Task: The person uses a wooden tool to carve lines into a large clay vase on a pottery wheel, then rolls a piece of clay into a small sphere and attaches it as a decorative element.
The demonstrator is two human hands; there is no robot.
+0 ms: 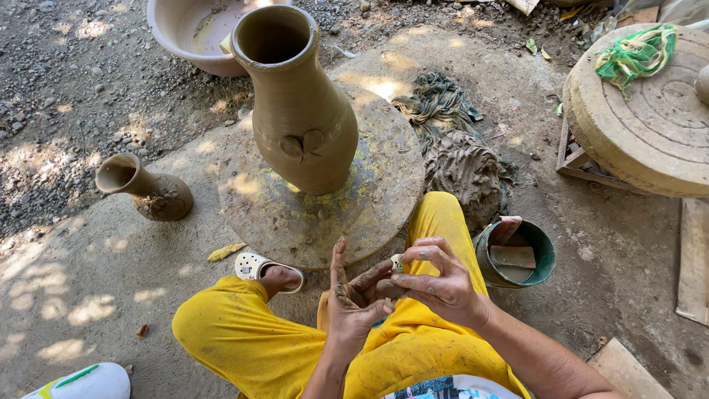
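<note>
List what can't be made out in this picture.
- What the left hand and right hand press between them: palms and fingers cover it.
- Large vase interior: in shadow.
- Pink basin: cut by the top edge.
- Green bucket contents: muddy, unclear.

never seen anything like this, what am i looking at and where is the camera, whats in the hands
This is one picture from a camera worn on a person's head, looking down at their own lap and hands. The person sits on the ground in yellow trousers.

In front of them is a round turning wheel, a flat disc used for shaping pots. On it stands a tall clay vase with a small leaf shape stuck on its side. A smaller vase stands on the ground to the left, a pink basin behind, a lump of wet clay and a green bucket to the right.

The left hand and right hand, both muddy, meet over the lap and seem to work a small piece of clay between them.
</note>
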